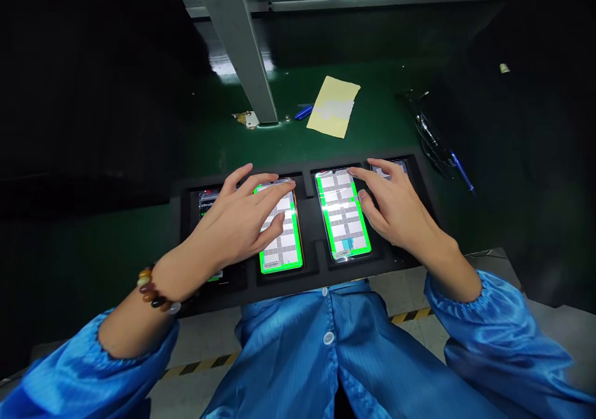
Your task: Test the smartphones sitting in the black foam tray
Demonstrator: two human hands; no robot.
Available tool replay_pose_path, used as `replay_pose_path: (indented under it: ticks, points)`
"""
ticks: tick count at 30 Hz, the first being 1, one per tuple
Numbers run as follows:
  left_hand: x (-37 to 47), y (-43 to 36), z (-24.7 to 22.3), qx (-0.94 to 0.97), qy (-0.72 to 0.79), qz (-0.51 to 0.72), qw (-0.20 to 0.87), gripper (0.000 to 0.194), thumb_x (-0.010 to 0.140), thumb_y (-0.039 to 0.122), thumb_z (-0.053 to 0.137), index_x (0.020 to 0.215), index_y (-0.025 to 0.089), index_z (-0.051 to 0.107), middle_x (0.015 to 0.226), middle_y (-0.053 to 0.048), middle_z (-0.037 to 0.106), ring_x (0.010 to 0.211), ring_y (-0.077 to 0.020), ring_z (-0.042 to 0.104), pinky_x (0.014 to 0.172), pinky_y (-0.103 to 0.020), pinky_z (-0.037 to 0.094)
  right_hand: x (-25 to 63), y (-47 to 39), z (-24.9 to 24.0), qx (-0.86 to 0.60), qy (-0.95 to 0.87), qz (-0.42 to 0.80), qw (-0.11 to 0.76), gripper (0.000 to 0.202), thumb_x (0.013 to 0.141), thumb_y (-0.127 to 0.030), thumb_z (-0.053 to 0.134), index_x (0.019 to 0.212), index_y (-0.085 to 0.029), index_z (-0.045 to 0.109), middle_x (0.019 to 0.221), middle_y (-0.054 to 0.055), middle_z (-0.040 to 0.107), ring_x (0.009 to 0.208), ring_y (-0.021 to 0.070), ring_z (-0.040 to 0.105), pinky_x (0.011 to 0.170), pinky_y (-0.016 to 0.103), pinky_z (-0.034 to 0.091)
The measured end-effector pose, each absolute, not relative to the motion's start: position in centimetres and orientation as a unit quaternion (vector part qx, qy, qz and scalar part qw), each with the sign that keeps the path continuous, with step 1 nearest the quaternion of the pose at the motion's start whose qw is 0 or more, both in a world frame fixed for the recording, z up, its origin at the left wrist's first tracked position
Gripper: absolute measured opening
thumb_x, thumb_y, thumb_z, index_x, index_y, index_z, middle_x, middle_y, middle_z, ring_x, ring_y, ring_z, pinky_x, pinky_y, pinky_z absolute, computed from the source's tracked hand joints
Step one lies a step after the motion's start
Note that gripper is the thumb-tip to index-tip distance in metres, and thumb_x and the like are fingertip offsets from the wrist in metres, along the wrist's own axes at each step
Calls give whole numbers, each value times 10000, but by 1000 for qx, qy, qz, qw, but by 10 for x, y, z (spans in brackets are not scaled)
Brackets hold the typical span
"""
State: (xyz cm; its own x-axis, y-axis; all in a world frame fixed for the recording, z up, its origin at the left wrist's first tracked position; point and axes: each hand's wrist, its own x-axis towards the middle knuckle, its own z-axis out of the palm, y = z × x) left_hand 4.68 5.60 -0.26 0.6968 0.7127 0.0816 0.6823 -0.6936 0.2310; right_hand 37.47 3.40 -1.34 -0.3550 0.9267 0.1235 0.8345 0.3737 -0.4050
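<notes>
Several phones lie in the recesses of a black tray (310,226). My left hand (242,214) is spread over the centre-left phone (282,245), a fingertip at the upper right of its green-bordered screen. My right hand (395,205) has its fingers apart, with the index fingertip at the top right corner of the centre-right phone (343,220) and the thumb by its right edge. Under my left hand the far-left phone (205,203) is partly hidden; its screen is mostly dark. Behind my right fingers, part of the far-right phone (382,172) shows.
A yellow paper (331,112) and a blue pen (303,112) lie beyond the tray on the green table (288,146). A grey metal post (246,59) stands behind. Dark cables (431,136) and another blue pen (462,171) are at the right.
</notes>
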Motion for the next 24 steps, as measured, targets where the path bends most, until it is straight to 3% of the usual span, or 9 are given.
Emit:
replay_pose_path:
  ticks: [12,16,21,24]
  points:
    - [34,38,-6,882,461,93,25,506,1088,294,427,1539,163,618,1415,-115,757,1437,-338,614,1375,-618,221,336,42,-18,-501,-834,150,176,488,1093,-245,420,1536,-138,596,1390,163,765,1565,402,445,1236,643,424]
    - [30,24,-5,870,486,82,-19,501,1079,268,456,1547,171,604,1371,-122,777,1447,-364,602,1366,-645,238,329,44,-18,-491,-841,147,175,479,1098,-262,420,1522,-150,610,1328,163,791,1561,410,454,1215,661,421]
    - [36,16,-4,862,499,74,-45,500,1063,249,482,1536,148,611,1348,-148,780,1436,-389,606,1347,-680,276,328,44,-21,-471,-852,153,170,467,1096,-261,425,1507,-177,631,1437,163,742,1568,384,473,1218,631,437]
    - [37,18,-4,858,506,80,-41,490,1064,254,478,1516,142,630,1318,-155,790,1439,-399,599,1345,-701,277,333,43,-21,-485,-845,146,174,473,1097,-255,420,1511,-176,634,1361,164,778,1562,386,481,1220,640,431]
